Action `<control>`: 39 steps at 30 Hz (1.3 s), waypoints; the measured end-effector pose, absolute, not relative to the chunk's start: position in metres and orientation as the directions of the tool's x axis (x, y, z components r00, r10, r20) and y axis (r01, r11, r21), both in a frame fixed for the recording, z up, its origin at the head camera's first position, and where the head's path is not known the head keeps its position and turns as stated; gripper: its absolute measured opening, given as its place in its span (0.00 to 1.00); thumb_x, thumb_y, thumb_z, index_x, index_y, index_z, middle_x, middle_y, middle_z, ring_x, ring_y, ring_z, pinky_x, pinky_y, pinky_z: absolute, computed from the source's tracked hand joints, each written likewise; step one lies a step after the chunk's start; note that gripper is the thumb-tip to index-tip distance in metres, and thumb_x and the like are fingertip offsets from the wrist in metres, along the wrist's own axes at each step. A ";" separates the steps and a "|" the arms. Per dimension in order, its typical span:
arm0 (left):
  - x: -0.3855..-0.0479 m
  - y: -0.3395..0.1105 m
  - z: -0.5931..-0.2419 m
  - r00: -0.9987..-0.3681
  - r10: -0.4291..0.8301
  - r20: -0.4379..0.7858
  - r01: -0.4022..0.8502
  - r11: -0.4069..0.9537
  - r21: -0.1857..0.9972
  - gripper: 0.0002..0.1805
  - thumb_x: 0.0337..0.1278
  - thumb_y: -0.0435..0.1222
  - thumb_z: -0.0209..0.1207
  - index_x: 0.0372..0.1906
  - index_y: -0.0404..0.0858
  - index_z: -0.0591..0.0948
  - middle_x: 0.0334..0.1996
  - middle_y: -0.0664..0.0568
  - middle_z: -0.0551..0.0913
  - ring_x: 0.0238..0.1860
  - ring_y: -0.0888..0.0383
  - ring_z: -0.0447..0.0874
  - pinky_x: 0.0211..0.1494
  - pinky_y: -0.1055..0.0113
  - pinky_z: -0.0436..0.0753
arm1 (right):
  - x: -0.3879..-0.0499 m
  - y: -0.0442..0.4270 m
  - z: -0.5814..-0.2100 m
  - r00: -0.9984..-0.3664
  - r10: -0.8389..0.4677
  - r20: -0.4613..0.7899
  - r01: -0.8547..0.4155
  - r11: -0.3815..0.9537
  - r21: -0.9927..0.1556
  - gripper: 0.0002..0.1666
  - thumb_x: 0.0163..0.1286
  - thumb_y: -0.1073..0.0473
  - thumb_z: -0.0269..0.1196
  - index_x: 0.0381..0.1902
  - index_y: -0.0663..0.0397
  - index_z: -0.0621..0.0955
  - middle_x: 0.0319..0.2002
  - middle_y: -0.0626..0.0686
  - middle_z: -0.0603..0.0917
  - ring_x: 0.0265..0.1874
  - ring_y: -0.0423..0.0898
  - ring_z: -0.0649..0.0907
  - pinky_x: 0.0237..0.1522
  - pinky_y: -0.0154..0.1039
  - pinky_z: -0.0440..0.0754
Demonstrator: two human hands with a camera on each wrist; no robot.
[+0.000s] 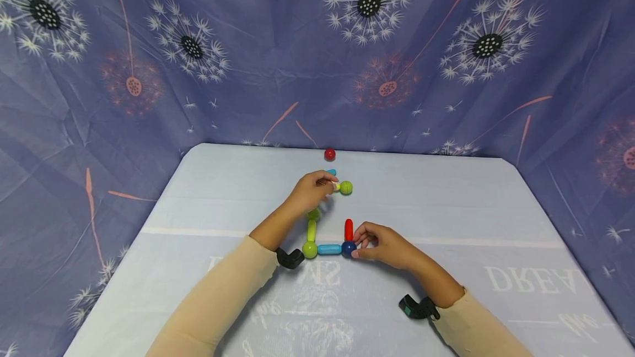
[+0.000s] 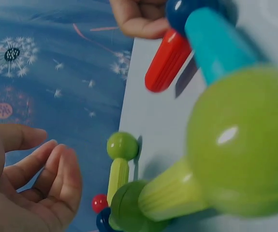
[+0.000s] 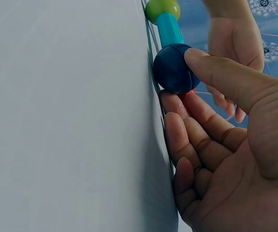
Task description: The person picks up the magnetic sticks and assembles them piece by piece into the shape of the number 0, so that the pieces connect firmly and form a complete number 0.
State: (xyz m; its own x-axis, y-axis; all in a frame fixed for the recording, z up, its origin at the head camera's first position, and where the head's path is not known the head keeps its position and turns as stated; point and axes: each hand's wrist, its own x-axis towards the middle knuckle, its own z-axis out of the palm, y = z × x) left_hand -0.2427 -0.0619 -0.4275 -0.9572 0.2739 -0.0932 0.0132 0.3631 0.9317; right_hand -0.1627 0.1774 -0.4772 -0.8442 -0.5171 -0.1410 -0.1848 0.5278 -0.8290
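My right hand (image 1: 389, 244) pinches a dark blue ball (image 3: 175, 70) between thumb and fingers. From that ball a red rod (image 1: 349, 229) points toward the back, and a light blue rod (image 1: 329, 249) runs left to a green ball (image 1: 310, 249). A yellow-green rod (image 1: 311, 230) links this green ball to a darker green ball (image 1: 314, 214), partly covered by my left hand (image 1: 310, 194). In the left wrist view the left fingers are loosely bent with nothing between them, beside another green ball (image 2: 122, 146) on a yellow rod (image 2: 118, 179).
A red ball (image 1: 329, 154) lies near the table's back edge. The tip of another blue rod (image 1: 331, 172) shows behind my left hand. A second dark blue ball (image 2: 103, 221) is partly hidden in the left wrist view. A patterned purple-blue cloth (image 1: 278, 70) hangs behind the white table (image 1: 446, 197).
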 end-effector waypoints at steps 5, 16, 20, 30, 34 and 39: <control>-0.257 -0.066 -0.425 -0.975 0.214 -0.057 0.021 0.346 0.938 0.12 0.69 0.33 0.59 0.54 0.39 0.84 0.44 0.48 0.83 0.46 0.52 0.81 0.48 0.61 0.82 | -0.162 0.177 -0.477 -0.844 -0.518 -0.140 -0.185 0.526 -0.830 0.20 0.62 0.46 0.74 0.46 0.46 0.81 0.39 0.45 0.83 0.39 0.41 0.81 0.46 0.31 0.77; -0.289 -0.068 -0.433 -0.986 0.162 -0.034 0.051 0.492 0.869 0.19 0.65 0.35 0.62 0.60 0.39 0.83 0.52 0.47 0.83 0.58 0.49 0.79 0.60 0.57 0.81 | -0.161 0.176 -0.476 -0.849 -0.504 -0.158 -0.159 0.530 -0.833 0.21 0.61 0.47 0.75 0.46 0.47 0.81 0.39 0.47 0.84 0.40 0.43 0.81 0.45 0.32 0.77; -0.298 -0.067 -0.437 -0.989 0.146 -0.030 0.054 0.534 0.844 0.19 0.64 0.35 0.64 0.59 0.39 0.83 0.53 0.45 0.84 0.59 0.49 0.79 0.65 0.56 0.78 | -0.161 0.176 -0.476 -0.848 -0.506 -0.156 -0.161 0.527 -0.834 0.20 0.61 0.47 0.75 0.46 0.47 0.81 0.39 0.47 0.84 0.40 0.43 0.81 0.44 0.32 0.77; -0.313 -0.068 -0.451 -0.985 0.146 -0.088 0.021 0.616 0.788 0.20 0.65 0.38 0.64 0.60 0.38 0.83 0.57 0.44 0.83 0.58 0.48 0.81 0.63 0.56 0.80 | -0.161 0.175 -0.476 -0.848 -0.509 -0.149 -0.170 0.527 -0.833 0.19 0.62 0.47 0.74 0.46 0.46 0.81 0.39 0.46 0.84 0.40 0.42 0.80 0.46 0.32 0.76; -0.315 -0.066 -0.457 -0.986 0.140 -0.092 0.017 0.631 0.775 0.20 0.65 0.39 0.64 0.60 0.37 0.83 0.58 0.44 0.84 0.60 0.48 0.81 0.65 0.56 0.80 | -0.162 0.176 -0.477 -0.845 -0.514 -0.148 -0.174 0.526 -0.833 0.19 0.62 0.47 0.74 0.46 0.46 0.81 0.39 0.47 0.84 0.40 0.42 0.80 0.46 0.31 0.76; -0.316 -0.065 -0.464 -0.988 0.134 -0.082 0.027 0.658 0.752 0.20 0.65 0.39 0.64 0.59 0.37 0.83 0.58 0.44 0.84 0.62 0.48 0.80 0.68 0.56 0.77 | -0.162 0.176 -0.477 -0.845 -0.515 -0.144 -0.181 0.529 -0.829 0.19 0.62 0.47 0.74 0.46 0.45 0.81 0.39 0.46 0.84 0.39 0.41 0.80 0.46 0.31 0.76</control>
